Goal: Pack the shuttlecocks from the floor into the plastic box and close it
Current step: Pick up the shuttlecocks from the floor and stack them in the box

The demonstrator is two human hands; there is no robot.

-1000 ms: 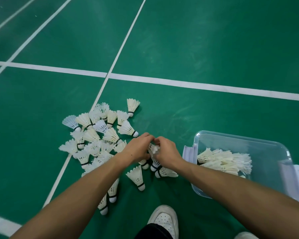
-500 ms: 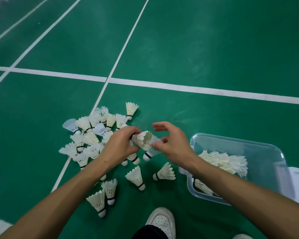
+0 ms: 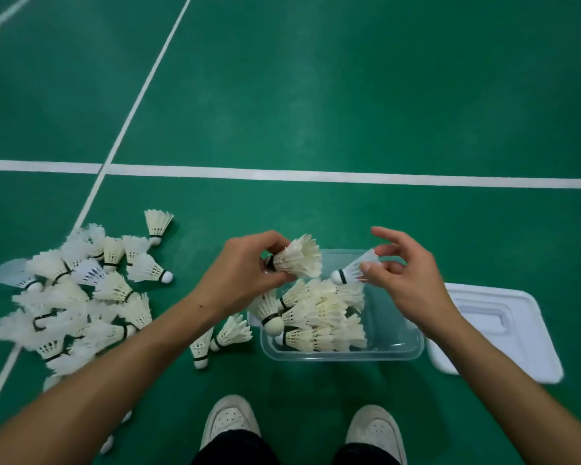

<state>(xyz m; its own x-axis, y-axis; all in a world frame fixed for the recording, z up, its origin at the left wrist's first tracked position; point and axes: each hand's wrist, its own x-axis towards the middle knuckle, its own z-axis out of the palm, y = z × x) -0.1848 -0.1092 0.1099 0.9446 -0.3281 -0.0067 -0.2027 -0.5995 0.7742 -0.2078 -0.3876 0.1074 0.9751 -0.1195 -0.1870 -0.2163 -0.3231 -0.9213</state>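
Both hands have moved from the floor pile to above the clear plastic box (image 3: pixel 399 350). The left hand (image 3: pixel 245 273) now grips a nested stack of shuttlecocks (image 3: pixel 297 256), fingers curled round its cork end, skirts fanning rightward. The right hand (image 3: pixel 406 280) has drawn apart from it, pinching one shuttlecock (image 3: pixel 353 271) by the feathers between thumb and fingertips, its other fingers spread. Packed shuttlecocks (image 3: pixel 319 317) lie below the fingers; the floor pile (image 3: pixel 78 297) sits well left, the lid (image 3: pixel 503 330) right.

Green court floor (image 3: pixel 349 95) carries scattered shuttlecocks (image 3: pixel 81 297), plastic box (image 3: pixel 399 347), white lid (image 3: pixel 503 330).
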